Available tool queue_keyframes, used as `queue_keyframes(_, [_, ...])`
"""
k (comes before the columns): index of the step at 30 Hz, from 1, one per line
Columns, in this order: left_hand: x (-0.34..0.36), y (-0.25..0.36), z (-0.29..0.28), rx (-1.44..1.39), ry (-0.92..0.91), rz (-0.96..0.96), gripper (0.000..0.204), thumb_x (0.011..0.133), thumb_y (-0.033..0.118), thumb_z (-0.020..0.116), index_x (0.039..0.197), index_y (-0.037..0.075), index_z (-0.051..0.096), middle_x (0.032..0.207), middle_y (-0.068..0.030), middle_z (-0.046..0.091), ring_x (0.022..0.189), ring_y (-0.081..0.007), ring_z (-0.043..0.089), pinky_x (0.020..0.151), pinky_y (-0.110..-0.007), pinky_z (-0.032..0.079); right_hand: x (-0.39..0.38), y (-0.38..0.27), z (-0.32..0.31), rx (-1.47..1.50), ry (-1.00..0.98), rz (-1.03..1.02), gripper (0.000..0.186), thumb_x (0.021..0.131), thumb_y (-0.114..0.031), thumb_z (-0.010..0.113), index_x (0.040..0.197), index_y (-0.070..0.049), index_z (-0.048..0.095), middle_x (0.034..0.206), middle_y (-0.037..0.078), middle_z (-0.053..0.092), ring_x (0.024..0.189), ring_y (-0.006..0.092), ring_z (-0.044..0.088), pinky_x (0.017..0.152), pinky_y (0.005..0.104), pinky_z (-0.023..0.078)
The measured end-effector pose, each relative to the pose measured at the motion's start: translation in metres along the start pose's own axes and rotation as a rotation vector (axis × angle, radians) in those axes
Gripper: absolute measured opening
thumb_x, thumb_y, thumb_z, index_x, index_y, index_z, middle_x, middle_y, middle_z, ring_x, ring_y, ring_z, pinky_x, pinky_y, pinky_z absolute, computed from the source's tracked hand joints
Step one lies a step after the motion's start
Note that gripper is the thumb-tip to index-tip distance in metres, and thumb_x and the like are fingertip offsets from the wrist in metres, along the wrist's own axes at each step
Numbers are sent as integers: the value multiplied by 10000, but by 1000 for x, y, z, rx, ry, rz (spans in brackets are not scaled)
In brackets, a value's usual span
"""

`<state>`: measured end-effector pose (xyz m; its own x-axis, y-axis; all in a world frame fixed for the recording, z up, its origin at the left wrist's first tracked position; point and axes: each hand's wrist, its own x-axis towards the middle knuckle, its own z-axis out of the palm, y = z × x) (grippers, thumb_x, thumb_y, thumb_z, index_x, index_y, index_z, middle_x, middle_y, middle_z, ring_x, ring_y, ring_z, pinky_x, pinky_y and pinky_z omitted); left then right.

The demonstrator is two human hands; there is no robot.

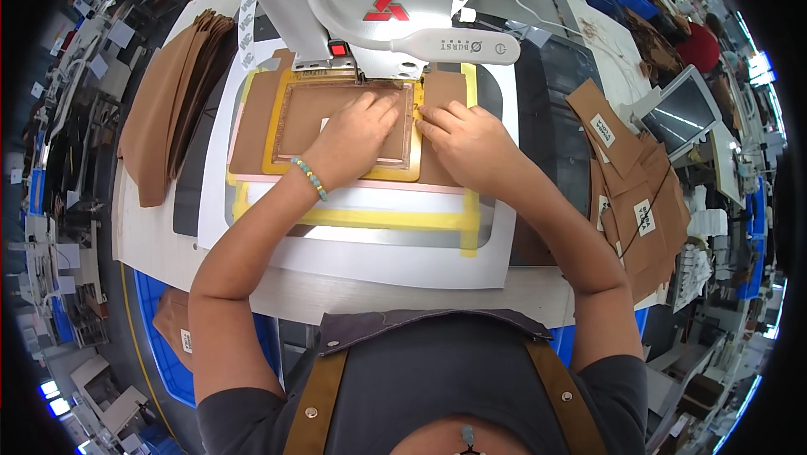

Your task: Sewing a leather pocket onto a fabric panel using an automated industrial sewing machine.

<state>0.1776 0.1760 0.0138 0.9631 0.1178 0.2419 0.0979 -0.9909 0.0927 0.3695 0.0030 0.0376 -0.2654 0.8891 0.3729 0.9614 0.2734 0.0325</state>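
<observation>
A brown panel (252, 148), like leather or fabric, lies under a yellow-edged rectangular frame (273, 127) beneath the head of an industrial sewing machine (387, 9). Across the panel inside the frame rests my left hand (357, 135), palm down, its fingers slightly bent and reaching toward the machine's needle area. At the frame's right side, my right hand (466, 140) has bent fingers, with thumb and forefinger tips apart at the edge. Both hands look open. A small white label shows partly beside my left hand. What lies beneath the palms is hidden.
Yellow tape (378, 219) borders the work on a white sheet (378, 266). Folded brown pieces (172, 110) are stacked at left. Labelled brown pieces (647, 203) pile up at right, near a monitor (681, 110). A blue bin (151, 304) sits below the table's left side.
</observation>
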Motion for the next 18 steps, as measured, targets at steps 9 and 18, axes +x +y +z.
queue_keyframes(9, [-37, -20, -32, -330, 2, -136, 336, 1013, 86, 639, 1338, 8, 670, 1466, -117, 654, 1409, -337, 559, 1185, -460, 457, -12, -1, -17, 132, -70, 19, 430, 875, -75, 672, 1299, -13, 714, 1392, 106, 681, 1221, 236, 641, 956, 364, 518])
queue_keyframes(18, [-54, -20, -34, -376, -156, 95, 533, 947, 292, 777, 1449, 135, 685, 1683, -82, 479, 1573, -352, 391, 1287, -537, 311, 22, -6, 18, 74, -196, -28, 581, 913, -52, 642, 1493, -69, 619, 1590, 111, 569, 1460, 260, 525, 1103, 399, 455])
